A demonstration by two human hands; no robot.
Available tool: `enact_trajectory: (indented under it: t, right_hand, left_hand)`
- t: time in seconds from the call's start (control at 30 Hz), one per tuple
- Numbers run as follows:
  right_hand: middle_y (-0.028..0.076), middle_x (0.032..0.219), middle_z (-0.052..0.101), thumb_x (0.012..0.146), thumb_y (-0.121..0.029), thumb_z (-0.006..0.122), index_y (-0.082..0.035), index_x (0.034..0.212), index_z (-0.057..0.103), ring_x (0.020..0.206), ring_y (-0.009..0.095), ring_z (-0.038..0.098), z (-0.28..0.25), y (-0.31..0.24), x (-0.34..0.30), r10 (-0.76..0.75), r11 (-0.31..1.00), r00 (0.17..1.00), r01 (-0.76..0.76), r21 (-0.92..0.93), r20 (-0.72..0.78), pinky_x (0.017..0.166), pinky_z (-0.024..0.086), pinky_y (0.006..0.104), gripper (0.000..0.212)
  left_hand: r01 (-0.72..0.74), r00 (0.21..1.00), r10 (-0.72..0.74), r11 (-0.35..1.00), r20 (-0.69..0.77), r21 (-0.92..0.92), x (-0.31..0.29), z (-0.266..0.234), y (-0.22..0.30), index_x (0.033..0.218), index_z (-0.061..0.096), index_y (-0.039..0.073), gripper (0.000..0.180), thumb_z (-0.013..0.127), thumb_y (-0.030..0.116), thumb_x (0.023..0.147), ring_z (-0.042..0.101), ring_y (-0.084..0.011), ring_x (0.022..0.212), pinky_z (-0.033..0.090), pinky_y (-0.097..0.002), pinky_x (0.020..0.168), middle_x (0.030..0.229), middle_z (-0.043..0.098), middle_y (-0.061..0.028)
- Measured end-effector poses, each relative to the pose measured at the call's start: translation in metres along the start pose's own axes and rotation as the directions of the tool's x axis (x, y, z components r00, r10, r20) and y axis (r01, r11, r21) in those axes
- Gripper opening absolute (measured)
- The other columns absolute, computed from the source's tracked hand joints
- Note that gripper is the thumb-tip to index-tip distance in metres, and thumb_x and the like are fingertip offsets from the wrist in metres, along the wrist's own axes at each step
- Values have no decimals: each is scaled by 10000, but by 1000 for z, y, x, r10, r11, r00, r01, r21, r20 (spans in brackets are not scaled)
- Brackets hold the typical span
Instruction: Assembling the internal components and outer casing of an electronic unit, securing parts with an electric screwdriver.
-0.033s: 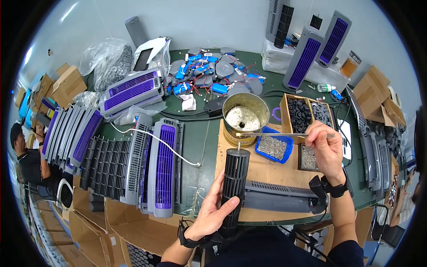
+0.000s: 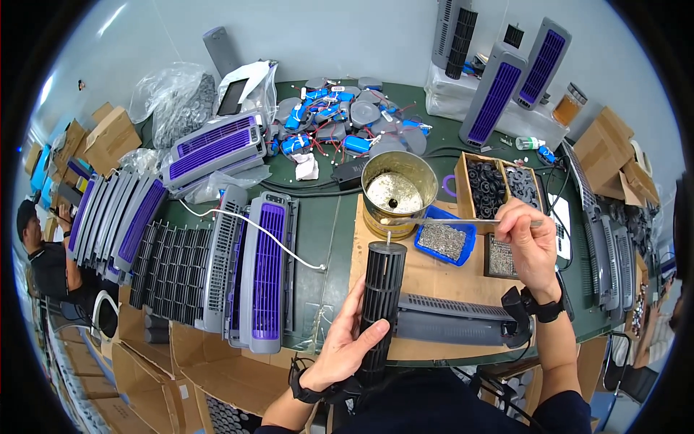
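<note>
Upright in my left hand (image 2: 345, 346) is a black slotted cylindrical fan wheel (image 2: 382, 289). Its thin metal shaft (image 2: 388, 237) points up from the top end. My left fingers and thumb are wrapped round the lower half. Between the pinched fingers of my right hand (image 2: 526, 235) is a thin flat metal stick (image 2: 470, 220), held nearly level. Its far tip lies at the top of the shaft; whether they touch I cannot tell. Just beyond stands an open tin can (image 2: 368, 177) with a pale coating and a small dark spot inside.
A grey fan housing (image 2: 455, 325) lies on the cardboard sheet (image 2: 419, 286). Right of the can are a blue tray (image 2: 466, 249) of small metal parts and a wooden box (image 2: 468, 197) of black rings. Purple-grilled housings (image 2: 267, 275) and several black fan wheels (image 2: 170, 275) are at left.
The metal stick has dropped slightly and its tip has come a little nearer the shaft's top. My left hand and the fan wheel have stayed in place.
</note>
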State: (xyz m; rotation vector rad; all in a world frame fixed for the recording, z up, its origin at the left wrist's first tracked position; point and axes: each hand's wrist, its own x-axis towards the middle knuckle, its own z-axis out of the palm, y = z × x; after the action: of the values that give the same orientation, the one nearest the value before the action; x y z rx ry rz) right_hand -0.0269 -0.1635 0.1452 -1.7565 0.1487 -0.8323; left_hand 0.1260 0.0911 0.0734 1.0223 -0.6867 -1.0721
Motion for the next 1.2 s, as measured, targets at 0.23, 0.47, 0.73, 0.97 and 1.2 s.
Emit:
enact_trajectory:
  t: [0.23,0.47,0.73,0.97,1.2]
  right_hand:
    - [76,855,639,988,-223,549,17,932,674,718,103,574,23,-4,-8,71,997,997,-71,-7,-1,640,426,215,277]
    - [81,796,655,1015,-283,490,47,952,670,705,91,550,15,3,-15,77,994,975,-58,93,-210,646,406,216,381]
    - [63,794,651,1017,-281,491,33,973,665,686,84,500,20,19,-21,294,905,925,-189,380,-240,666,411,212,361]
    - [51,779,641,1018,-277,490,16,965,665,690,80,504,25,14,-20,333,870,917,-209,447,-219,678,415,213,345]
    - [58,777,637,1019,-277,486,22,939,662,692,93,516,17,20,-21,320,871,912,-176,459,-257,679,420,217,356]
  left_hand:
    - [-12,1000,12,1000,-12,10,-1,3,-1,1515,72,-24,759,566,11,940,332,-175,1368,285,-316,1115,1543,250,-136]
    - [-2,999,0,999,-33,-36,-2,2,-9,1519,97,-4,736,554,31,942,419,-186,1286,338,-338,1076,1453,371,-140]
    - [80,997,-76,973,26,-216,-1,1,-2,1477,236,18,616,506,187,950,568,-222,1057,453,-357,938,1251,539,-181]
    - [105,988,-55,926,146,-364,0,-4,-8,1488,213,20,598,453,156,957,566,-211,1059,447,-336,943,1283,524,-189]
    - [143,970,-15,841,243,-521,2,-5,-15,1404,326,7,498,451,196,960,573,-206,1010,463,-324,889,1245,534,-175]
